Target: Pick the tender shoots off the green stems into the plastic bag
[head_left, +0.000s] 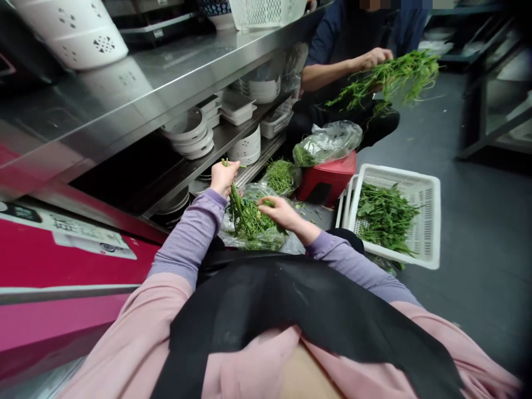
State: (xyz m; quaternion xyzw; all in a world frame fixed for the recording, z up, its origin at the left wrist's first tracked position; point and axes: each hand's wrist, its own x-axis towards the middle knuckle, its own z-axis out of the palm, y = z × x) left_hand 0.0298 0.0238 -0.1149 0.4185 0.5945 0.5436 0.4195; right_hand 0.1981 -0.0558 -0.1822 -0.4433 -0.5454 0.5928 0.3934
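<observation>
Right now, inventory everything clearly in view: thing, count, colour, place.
Steel counter: 1, silver, upper left.
Cylindrical openwork vessel: at least 1, white, on counter.
Patterned bowl: 1, blue-white, on counter.
Perforated plastic baskets: 2, white, on and beneath counter.
Round and rectangular dishes: many, white, beneath counter.
Glossy panel: 1, magenta, left.
Boxy plastic stool: 1, red, centre.
Perforated plastic crate: at least 1, white, right of stool, holding leafy greens.
Plastic bags with greens: at least 3, clear, one on stool, others left.
Co-worker: 1, dark-clothed, beyond stool, holding green stalks.
Apron: 1, black, wearer's front.
Left hand: 1, purple sleeve, closed on green stems.
Right hand: 1, purple sleeve, pinching greens.
</observation>
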